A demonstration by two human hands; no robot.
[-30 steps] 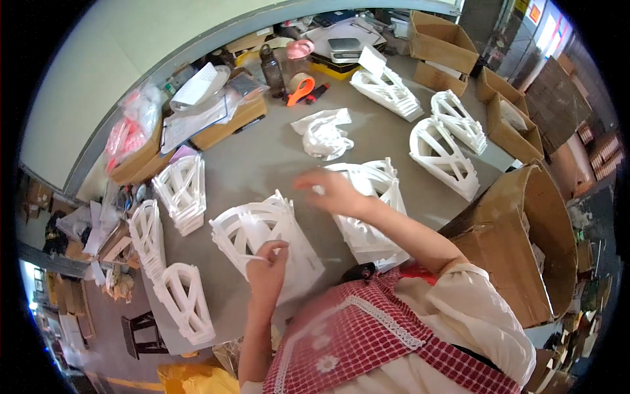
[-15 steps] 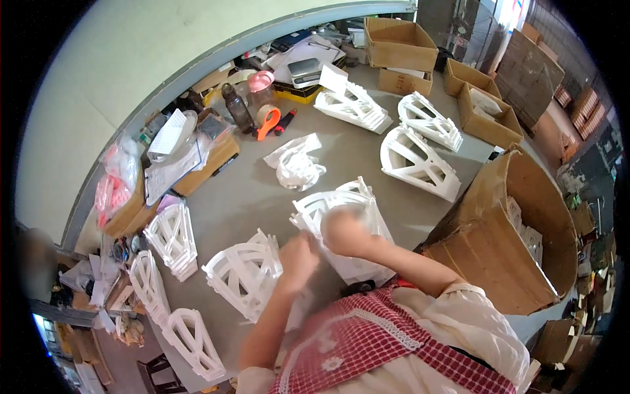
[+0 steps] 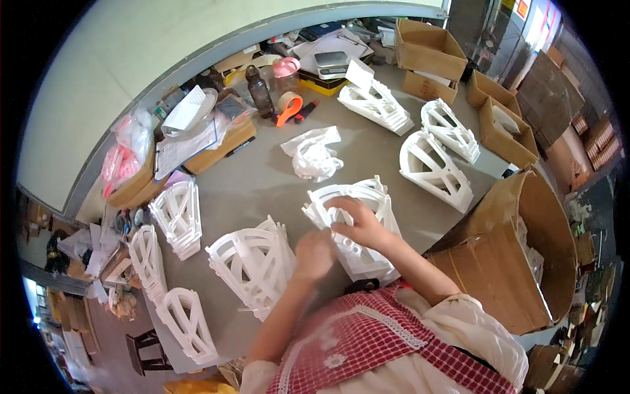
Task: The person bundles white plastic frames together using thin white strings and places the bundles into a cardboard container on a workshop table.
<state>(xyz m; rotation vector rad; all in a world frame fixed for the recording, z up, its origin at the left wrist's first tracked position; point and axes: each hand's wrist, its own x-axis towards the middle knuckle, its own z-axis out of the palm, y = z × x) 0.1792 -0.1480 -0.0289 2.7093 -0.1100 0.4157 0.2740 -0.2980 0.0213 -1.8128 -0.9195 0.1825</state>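
We look down over a red checked apron. Nearest us, our left hand is curled loosely, its grip on nothing we can make out, hovering between two stacks of white plastic lattice frames. Our right hand rests on the right stack, fingers closed over its top frame, likely to steady it. The left stack lies flat on the grey desk. Farther off lie a crumpled plastic bag and cardboard boxes.
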